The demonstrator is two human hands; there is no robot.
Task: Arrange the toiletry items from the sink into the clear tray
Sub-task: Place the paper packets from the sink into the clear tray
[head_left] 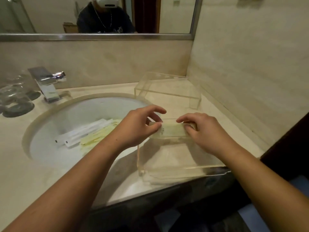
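Packet: pale yellow-green packet [173, 130] held over the clear tray's [182, 169] far end (above the counter).
Left hand [138, 127]: pinching its left end.
Right hand [203, 129]: pinching its right end.
Sink [93, 106]: white and yellowish packets [87, 135] inside.

Both packet [173, 130] ends covered — print unreadable.

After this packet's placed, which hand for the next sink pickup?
Left, likely. Both pinch the pale packet, but the left hand is beside the sink, nearest its white packets and yellow packets; the right hand is over the clear tray.
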